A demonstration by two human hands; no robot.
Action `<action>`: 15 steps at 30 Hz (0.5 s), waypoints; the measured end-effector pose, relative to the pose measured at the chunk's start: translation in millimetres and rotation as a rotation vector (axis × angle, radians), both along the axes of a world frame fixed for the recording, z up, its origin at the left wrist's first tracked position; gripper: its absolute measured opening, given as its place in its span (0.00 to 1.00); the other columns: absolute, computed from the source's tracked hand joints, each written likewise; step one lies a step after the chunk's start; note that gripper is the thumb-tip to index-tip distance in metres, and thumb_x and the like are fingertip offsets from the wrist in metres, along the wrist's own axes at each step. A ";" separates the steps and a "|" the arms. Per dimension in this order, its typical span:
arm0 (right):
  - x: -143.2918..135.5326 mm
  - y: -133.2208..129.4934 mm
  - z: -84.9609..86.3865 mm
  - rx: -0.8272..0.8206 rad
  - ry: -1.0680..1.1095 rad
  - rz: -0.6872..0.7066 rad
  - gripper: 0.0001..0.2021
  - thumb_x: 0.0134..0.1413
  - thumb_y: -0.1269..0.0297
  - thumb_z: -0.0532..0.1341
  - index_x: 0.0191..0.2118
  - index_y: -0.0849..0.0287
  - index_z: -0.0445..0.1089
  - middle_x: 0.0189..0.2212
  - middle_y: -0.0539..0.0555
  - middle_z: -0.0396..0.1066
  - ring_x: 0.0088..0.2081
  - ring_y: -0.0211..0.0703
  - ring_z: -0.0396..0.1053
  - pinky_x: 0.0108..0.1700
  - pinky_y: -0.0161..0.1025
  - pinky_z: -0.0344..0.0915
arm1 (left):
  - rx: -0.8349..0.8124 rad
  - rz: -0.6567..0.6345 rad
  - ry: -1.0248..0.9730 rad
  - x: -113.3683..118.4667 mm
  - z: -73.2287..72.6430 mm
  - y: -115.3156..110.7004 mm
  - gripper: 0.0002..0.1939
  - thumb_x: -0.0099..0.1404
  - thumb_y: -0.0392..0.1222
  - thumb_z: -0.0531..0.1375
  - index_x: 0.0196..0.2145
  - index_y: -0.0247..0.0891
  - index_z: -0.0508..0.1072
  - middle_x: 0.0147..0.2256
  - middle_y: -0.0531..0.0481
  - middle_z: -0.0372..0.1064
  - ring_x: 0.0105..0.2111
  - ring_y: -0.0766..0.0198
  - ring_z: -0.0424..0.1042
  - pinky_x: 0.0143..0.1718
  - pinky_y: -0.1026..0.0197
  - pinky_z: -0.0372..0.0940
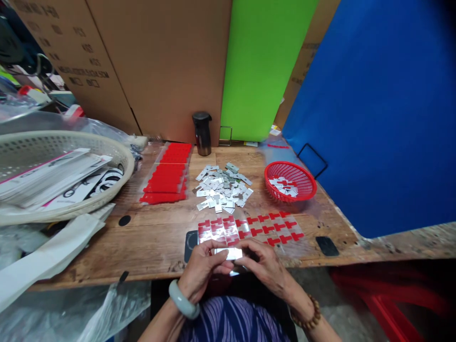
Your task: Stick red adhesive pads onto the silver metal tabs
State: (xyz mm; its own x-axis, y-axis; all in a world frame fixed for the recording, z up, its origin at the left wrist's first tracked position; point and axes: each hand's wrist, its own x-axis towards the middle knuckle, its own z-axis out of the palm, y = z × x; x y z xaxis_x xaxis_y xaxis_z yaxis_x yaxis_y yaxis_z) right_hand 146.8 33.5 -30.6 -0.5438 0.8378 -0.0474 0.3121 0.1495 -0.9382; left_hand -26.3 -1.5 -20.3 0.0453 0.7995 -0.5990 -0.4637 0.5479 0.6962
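Steadily between two hands: a small metal plate at the desk's front edge

Both hands meet over the near edge of the wooden desk (156, 237), with the small metal plate (232, 253) between them. The left hand (203, 263) has its fingers closed on the plate's left part, thumb lying flat on top. The right hand (266, 266) has its fingers bent in and almost together at the other end; whether they grip the plate or merely press it, I cannot tell. A pale bangle (183, 300) rings the left wrist and a beaded bracelet (314, 313) the right.

Just beyond the hands lies clear sheeting with rows of red T-shaped pieces (256, 232). Past that, a loose heap of similar metal plates (224, 187) sits mid-desk. To its right stands a red basket (310, 186) holding more plates with red on them (285, 186); to its left, a stack of red-covered sheets (167, 173). A dark flask (203, 135) stands upright behind the heap. At far left, a cream basket (89, 209) holds printed cards (57, 178).
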 end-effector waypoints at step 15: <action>-10.1 22.0 -8.5 0.283 -0.238 -0.278 0.08 0.56 0.69 0.51 0.32 0.57 0.67 0.31 0.54 0.68 0.34 0.44 0.65 0.39 0.40 0.62 | 0.070 0.289 0.082 -17.4 -18.0 16.3 0.12 0.56 0.26 0.60 0.38 0.32 0.64 0.30 0.42 0.76 0.29 0.63 0.77 0.32 0.67 0.71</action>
State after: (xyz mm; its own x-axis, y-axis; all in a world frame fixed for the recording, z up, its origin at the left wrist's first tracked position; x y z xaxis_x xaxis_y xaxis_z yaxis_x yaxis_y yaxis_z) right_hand 136.7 55.5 -39.1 -0.2980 0.9485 0.1078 0.5782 0.2692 -0.7702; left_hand -43.7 14.8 -38.3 -0.2363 0.8114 -0.5346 -0.5346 0.3509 0.7688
